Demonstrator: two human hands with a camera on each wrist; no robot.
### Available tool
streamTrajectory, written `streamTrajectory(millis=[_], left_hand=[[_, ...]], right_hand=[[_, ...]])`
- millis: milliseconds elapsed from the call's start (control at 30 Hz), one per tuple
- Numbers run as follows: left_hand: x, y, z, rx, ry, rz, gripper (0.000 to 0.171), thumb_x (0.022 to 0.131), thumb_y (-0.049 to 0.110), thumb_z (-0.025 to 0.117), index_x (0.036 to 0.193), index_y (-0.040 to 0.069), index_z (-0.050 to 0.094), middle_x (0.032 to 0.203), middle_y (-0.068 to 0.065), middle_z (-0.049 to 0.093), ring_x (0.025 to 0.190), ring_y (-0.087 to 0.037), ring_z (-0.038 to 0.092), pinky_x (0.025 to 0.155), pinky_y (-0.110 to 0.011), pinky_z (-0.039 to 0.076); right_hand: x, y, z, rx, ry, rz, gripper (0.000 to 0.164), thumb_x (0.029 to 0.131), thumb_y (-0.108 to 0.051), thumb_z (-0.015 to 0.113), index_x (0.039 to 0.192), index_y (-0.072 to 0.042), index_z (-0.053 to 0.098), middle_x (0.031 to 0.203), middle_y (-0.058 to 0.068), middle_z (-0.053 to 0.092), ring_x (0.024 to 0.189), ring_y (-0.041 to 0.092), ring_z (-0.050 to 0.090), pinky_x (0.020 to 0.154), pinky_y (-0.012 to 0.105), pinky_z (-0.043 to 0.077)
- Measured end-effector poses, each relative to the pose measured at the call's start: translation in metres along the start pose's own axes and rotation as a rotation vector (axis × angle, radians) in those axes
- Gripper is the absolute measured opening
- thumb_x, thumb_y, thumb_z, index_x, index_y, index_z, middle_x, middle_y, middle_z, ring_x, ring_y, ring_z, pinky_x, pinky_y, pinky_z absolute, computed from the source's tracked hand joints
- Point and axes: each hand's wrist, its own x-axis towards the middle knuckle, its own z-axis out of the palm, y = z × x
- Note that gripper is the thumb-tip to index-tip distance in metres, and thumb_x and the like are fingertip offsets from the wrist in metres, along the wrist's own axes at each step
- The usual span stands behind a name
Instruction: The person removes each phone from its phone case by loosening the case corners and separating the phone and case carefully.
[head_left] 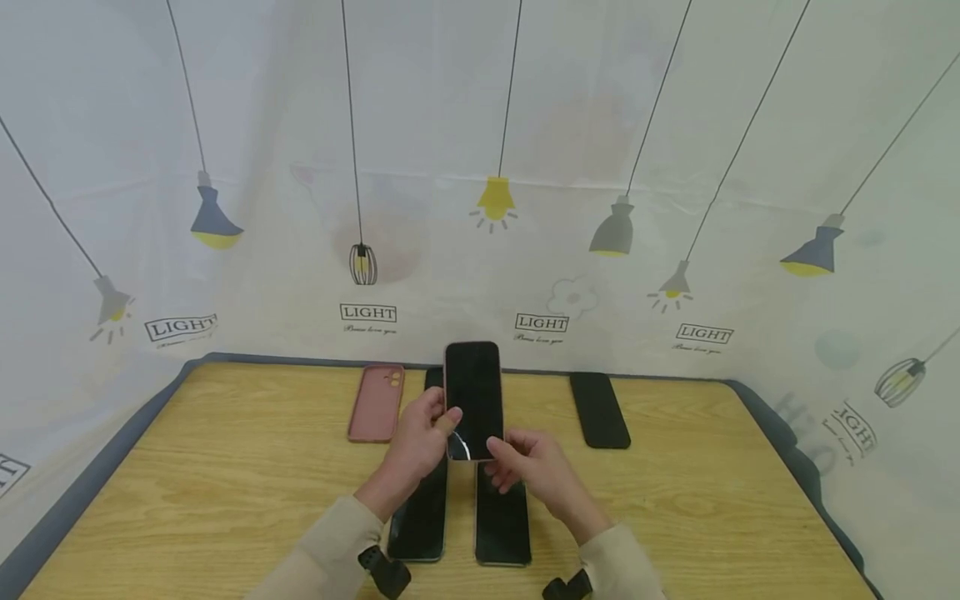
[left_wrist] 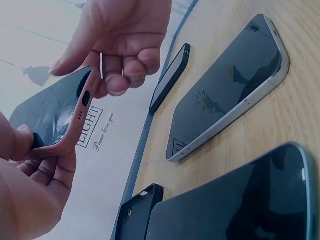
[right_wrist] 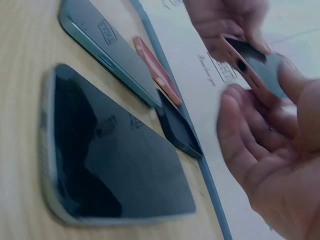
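A dark-screened phone [head_left: 474,392] in a pink case [left_wrist: 76,125] is held up over the table, screen toward the head camera. My left hand [head_left: 416,437] grips its left side, thumb on the front edge and fingers behind. At the lower right corner, my right hand [head_left: 540,471] pinches the cased phone, its thumb on the front and its other fingers loosely curled below. The bottom edge with its port opening shows in the left wrist view. Beneath the hands lie two more phones, a green-edged one [head_left: 418,525] and a silver-edged one [head_left: 504,525], screens up.
An empty pink phone case [head_left: 375,406] lies at the back left of the wooden table [head_left: 247,475]. Behind the green-edged phone is a black case [head_left: 433,377], partly hidden. Another black case [head_left: 600,410] lies back right. A printed curtain [head_left: 442,275] hangs along the far edge.
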Motion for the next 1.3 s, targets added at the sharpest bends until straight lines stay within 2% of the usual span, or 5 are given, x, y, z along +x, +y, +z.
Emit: streamTrajectory(millis=[233, 467, 933, 1167, 1300], left_hand=[[-0.001, 0.001, 0.003, -0.036, 0.054, -0.012, 0.014, 0.106, 0.008, 0.056, 0.113, -0.001, 0.064, 0.089, -0.013, 0.073, 0.070, -0.021, 0.060, 0.056, -0.028, 0.042], [-0.002, 0.001, 0.006, -0.041, 0.081, 0.003, 0.015, 0.106, 0.008, 0.056, 0.114, -0.002, 0.064, 0.094, -0.015, 0.075, 0.078, -0.020, 0.065, 0.065, -0.030, 0.047], [-0.004, 0.002, 0.008, -0.054, 0.077, 0.042, 0.014, 0.106, 0.004, 0.055, 0.113, -0.004, 0.063, 0.102, -0.019, 0.076, 0.084, -0.022, 0.067, 0.070, -0.032, 0.050], [-0.005, 0.003, 0.009, -0.060, 0.083, 0.060, 0.013, 0.105, 0.003, 0.055, 0.112, -0.005, 0.064, 0.101, -0.019, 0.076, 0.083, -0.019, 0.066, 0.069, -0.029, 0.049], [-0.005, 0.003, 0.010, -0.088, 0.077, 0.063, 0.014, 0.105, 0.001, 0.054, 0.113, -0.006, 0.063, 0.102, -0.021, 0.076, 0.078, -0.018, 0.065, 0.067, -0.027, 0.048]], right_hand=[[0.000, 0.002, 0.024, 0.036, 0.290, -0.039, 0.039, 0.106, -0.023, 0.062, 0.088, 0.011, 0.069, 0.067, 0.011, 0.068, 0.054, 0.012, 0.059, 0.050, 0.023, 0.052], [0.001, 0.003, 0.035, 0.079, 0.414, -0.067, 0.045, 0.108, -0.022, 0.056, 0.084, 0.014, 0.067, 0.063, 0.014, 0.064, 0.050, 0.011, 0.056, 0.048, 0.021, 0.048], [0.001, 0.005, 0.042, 0.271, 0.468, -0.027, 0.050, 0.112, -0.024, 0.047, 0.093, 0.020, 0.062, 0.059, 0.003, 0.062, 0.050, 0.011, 0.056, 0.049, 0.022, 0.046], [0.001, 0.007, 0.041, 0.385, 0.436, 0.003, 0.047, 0.113, -0.028, 0.042, 0.081, -0.005, 0.068, 0.058, 0.001, 0.063, 0.050, 0.011, 0.057, 0.051, 0.023, 0.045], [0.000, 0.005, 0.040, 0.441, 0.405, 0.020, 0.046, 0.113, -0.030, 0.039, 0.084, -0.010, 0.069, 0.060, 0.001, 0.063, 0.052, 0.011, 0.056, 0.051, 0.023, 0.045]])
